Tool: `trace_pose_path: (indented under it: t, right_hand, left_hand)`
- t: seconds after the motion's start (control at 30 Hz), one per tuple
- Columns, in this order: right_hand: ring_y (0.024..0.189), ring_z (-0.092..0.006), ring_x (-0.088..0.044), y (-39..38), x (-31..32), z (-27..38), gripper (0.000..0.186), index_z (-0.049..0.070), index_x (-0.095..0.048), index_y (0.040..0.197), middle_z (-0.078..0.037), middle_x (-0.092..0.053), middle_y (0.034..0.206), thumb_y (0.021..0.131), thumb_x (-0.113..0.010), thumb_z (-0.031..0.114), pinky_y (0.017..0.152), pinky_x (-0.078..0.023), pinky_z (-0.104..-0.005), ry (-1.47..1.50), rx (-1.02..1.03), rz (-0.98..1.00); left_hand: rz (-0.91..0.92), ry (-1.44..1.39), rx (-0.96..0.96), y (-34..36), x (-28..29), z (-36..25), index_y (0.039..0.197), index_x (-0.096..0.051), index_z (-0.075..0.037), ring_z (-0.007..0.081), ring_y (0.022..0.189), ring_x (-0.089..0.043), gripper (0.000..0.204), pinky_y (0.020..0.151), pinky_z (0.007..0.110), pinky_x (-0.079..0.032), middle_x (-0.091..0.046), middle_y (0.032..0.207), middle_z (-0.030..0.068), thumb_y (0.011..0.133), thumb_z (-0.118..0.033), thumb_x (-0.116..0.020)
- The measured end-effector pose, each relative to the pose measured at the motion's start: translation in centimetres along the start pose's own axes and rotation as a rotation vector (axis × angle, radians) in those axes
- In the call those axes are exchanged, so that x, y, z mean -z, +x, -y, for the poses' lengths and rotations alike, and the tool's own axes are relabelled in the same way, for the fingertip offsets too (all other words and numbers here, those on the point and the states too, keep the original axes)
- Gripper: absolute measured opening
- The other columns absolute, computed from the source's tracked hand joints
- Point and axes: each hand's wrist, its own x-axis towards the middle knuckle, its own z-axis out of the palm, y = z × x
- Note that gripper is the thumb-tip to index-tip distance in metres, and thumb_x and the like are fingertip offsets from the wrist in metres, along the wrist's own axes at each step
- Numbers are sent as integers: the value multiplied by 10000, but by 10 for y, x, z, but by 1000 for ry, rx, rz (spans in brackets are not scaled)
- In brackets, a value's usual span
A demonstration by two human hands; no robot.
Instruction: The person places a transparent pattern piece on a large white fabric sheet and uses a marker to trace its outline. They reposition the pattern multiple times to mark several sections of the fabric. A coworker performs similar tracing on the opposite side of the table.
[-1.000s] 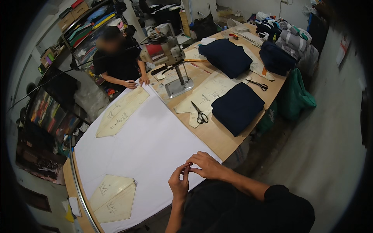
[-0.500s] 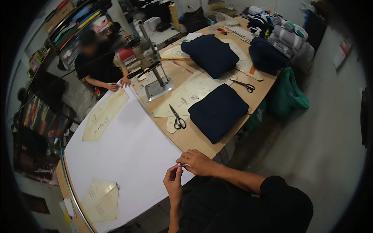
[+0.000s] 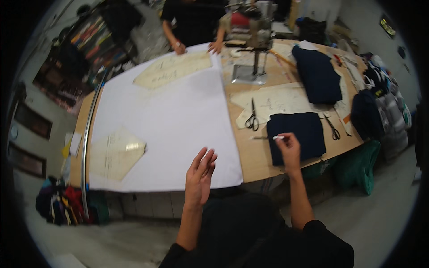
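My left hand [image 3: 199,175] is raised over the near edge of the white fabric [image 3: 178,120], fingers stretched out and nothing in them. To the right, my right hand [image 3: 290,149] pinches a small white piece [image 3: 279,137] between thumb and fingertips; its exact kind is too small to tell. That hand hovers in front of a folded navy cloth [image 3: 304,129]. A thin dark stick-like thing [image 3: 258,138] shows just left of this cloth. Black-handled scissors [image 3: 252,119] lie beyond it. On the fabric's left part rests a pale pattern piece [image 3: 116,154].
Across the table, a person's hand [image 3: 179,48] rests by another pattern piece [image 3: 174,68]. A cutting machine [image 3: 250,76] stands at the back. Second scissors [image 3: 333,129], another navy stack [image 3: 317,76] and a green sack [image 3: 357,167] are rightward. A metal rail [image 3: 89,138] edges the left side.
My hands were together at the fabric's corner; now they are apart. The right one has moved right with the white piece, and the left one has opened. The view has turned left.
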Motion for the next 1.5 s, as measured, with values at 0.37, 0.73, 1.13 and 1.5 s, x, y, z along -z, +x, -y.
trace_pose_path:
  t: [0.37,0.73,1.13,1.5]
  right_hand:
    - [797,-108,-591,4,35,-47,227,81,-725,1213,-30,-733,1080,1093,-799,259,710,-456,-271,602,-591,-180]
    - [723,-123,-516,-62,-4,-81,344,121,-620,1095,-2,-618,967,1169,-684,452,612,-426,-278,634,-863,-52]
    - [733,-129,-600,-67,-34,-156,344,123,-613,1079,-14,-646,972,1218,-588,438,645,-499,-310,188,-665,152]
    - [841,-154,-654,-6,-58,-194,310,92,-678,1195,-31,-696,1034,1190,-649,401,748,-559,-338,227,-708,327]
  left_hand:
    - [-20,-162,108,-11,-8,5,1660,-497,29,222,1399,-647,593,1158,320,-576,-645,1547,169,1144,-159,-722]
    - [-332,881,45,-34,161,89,1260,-843,-36,114,981,-708,258,921,318,-567,-789,1038,41,1077,-216,-813]
    - [-649,883,780,-224,370,232,1170,-875,34,183,816,-746,256,762,355,-604,-827,945,123,1040,-181,-826]
    - [-619,670,577,-210,369,263,1389,-787,4,220,978,-800,351,884,355,-635,-837,1150,158,1128,-214,-701]
